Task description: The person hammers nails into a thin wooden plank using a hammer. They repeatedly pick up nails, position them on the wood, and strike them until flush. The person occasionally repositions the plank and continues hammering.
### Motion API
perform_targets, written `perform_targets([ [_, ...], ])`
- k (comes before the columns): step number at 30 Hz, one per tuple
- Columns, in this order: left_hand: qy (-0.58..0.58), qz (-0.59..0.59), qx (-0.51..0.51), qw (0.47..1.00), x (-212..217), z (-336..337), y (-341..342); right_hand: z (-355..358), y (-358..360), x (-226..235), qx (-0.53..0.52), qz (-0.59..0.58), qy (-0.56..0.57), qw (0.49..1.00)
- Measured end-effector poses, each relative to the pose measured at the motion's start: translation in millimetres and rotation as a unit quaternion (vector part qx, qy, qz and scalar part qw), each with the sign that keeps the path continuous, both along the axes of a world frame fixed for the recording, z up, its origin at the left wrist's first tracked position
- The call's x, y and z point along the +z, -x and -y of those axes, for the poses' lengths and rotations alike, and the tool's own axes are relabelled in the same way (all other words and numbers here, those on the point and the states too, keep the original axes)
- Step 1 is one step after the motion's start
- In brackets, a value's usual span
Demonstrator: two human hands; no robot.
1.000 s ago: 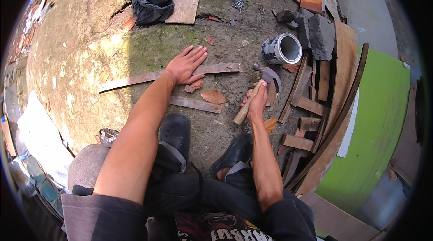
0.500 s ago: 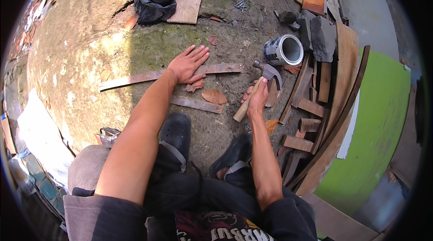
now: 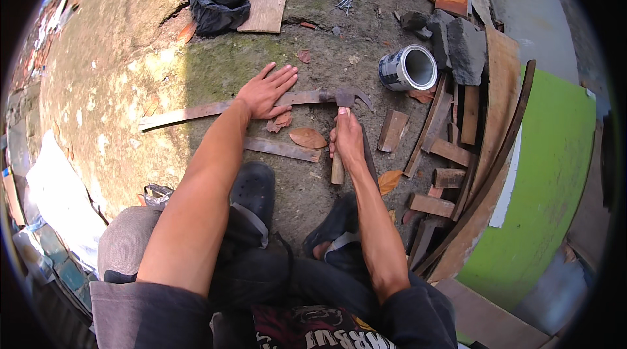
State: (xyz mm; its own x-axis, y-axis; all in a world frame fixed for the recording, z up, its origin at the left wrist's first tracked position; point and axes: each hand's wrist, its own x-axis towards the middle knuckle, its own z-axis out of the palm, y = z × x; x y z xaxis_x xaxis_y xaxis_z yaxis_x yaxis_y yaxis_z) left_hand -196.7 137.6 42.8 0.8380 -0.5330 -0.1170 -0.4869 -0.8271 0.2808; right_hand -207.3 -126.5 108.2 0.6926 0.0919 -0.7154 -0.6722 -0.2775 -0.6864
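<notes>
Beneath left hand, wooden strip (long)

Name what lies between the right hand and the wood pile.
In the head view, a short wooden block lies between the right hand and the wood pile.

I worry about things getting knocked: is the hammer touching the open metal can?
Apart. The head view shows a strip of ground between the claw of the hammer and the metal can.
</notes>
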Motion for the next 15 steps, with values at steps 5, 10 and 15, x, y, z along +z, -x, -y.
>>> perform_targets([
  [5, 0.004, -0.008, 0.003, 1.000, -1.4, -2.9, 5.1, 2.4, -10.0, 14.1, -0.101, 0.032, -0.046, 0.993],
  [10, -0.001, -0.006, -0.005, 1.000, 1.7, 0.0, 0.1, -3.6, -0.7, 5.1, 0.000, 0.034, 0.066, 0.997],
  [15, -0.030, 0.015, -0.004, 0.999, -0.6, -2.5, 2.8, 14.5, 5.0, -6.6, 0.116, 0.191, 0.168, 0.960],
])
